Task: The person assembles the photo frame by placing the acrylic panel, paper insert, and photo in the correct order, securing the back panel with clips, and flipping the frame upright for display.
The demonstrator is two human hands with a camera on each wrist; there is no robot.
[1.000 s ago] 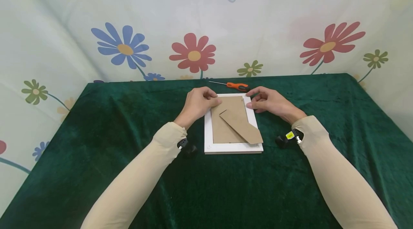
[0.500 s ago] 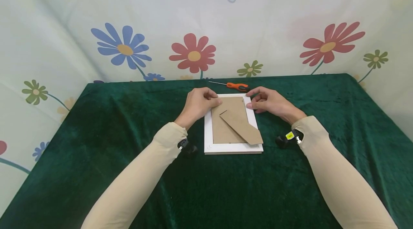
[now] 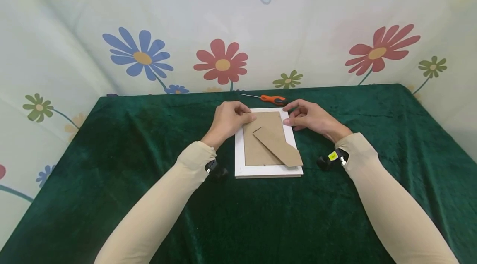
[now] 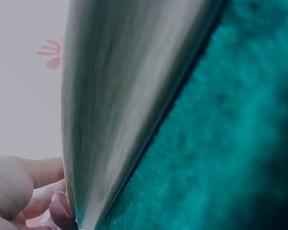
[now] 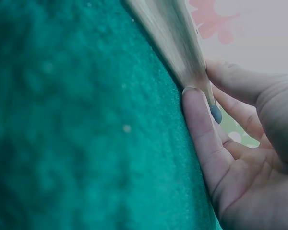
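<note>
A white picture frame (image 3: 268, 170) lies face down on the green-draped tabletop (image 3: 112, 164), brown backing board (image 3: 261, 144) up. The left hand (image 3: 227, 120) and right hand (image 3: 311, 117) pinch its far corners with curled fingers, apparently steadying it. An orange screwdriver (image 3: 273, 99) lies just beyond.

frame (image 3: 268, 171) on table (image 3: 112, 152), screwdriver (image 3: 273, 99) behind

Green tablecloth (image 3: 112, 164): plush velvet, showing a crushed, uneven sheen. Lying on it, picture frame (image 3: 267, 170): smooth white painted rim, looking semi-gloss. Inside the rim, backing board (image 3: 257, 148) and stand flap (image 3: 279, 147): matt brown fibreboard. Beyond the frame, screwdriver (image 3: 272, 98): glossy orange plastic handle, thin metal shaft.
</note>
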